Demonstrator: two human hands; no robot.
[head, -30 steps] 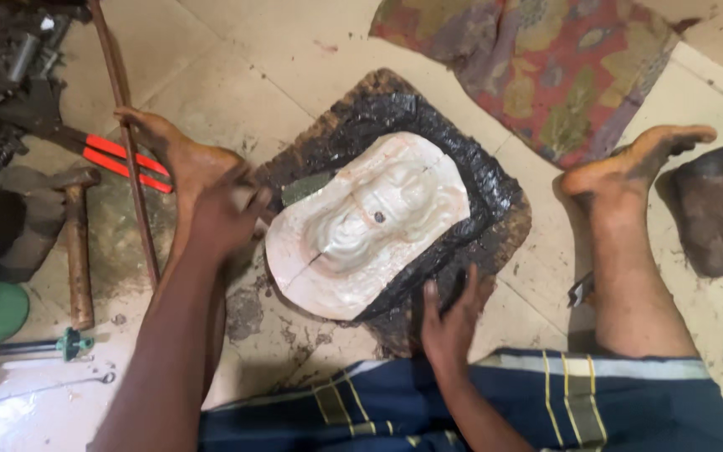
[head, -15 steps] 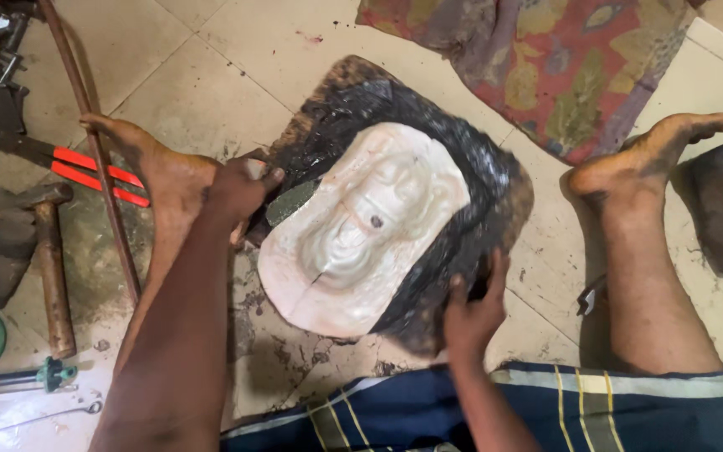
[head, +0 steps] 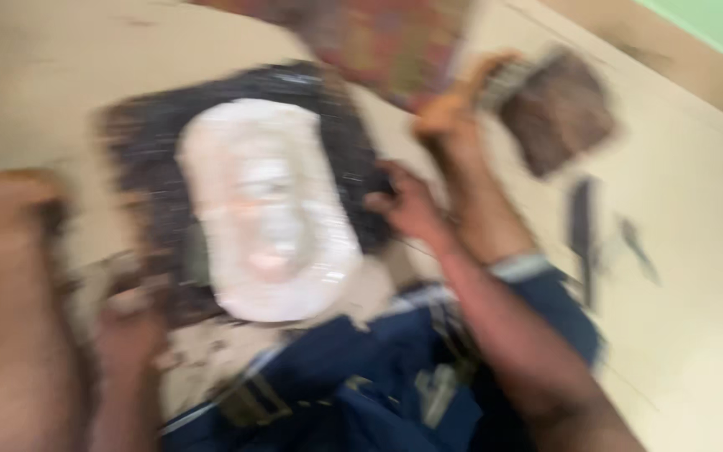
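The whole view is badly blurred by motion. A white oval mould (head: 269,209) with a face in relief lies on a black slab (head: 140,142) on the tiled floor. My right hand (head: 403,205) grips the slab's right edge. My left hand (head: 127,331) is at the slab's lower left corner, touching its edge; the blur hides its fingers. My bare right leg (head: 470,192) stretches out just right of the slab, beside my right hand. My dark blue striped shorts (head: 361,385) fill the bottom middle.
A patterned cloth (head: 387,42) lies beyond the slab at the top. A brown block (head: 566,109) sits by my right foot. Dark narrow objects (head: 581,230) lie on the floor to the right. A skin-coloured blur (head: 6,197) shows at the left edge.
The view has swung to the right and blurred. The slab and mould now sit turned, the mould's long side more upright. My left hand has slid from the slab's left edge towards its lower left corner.
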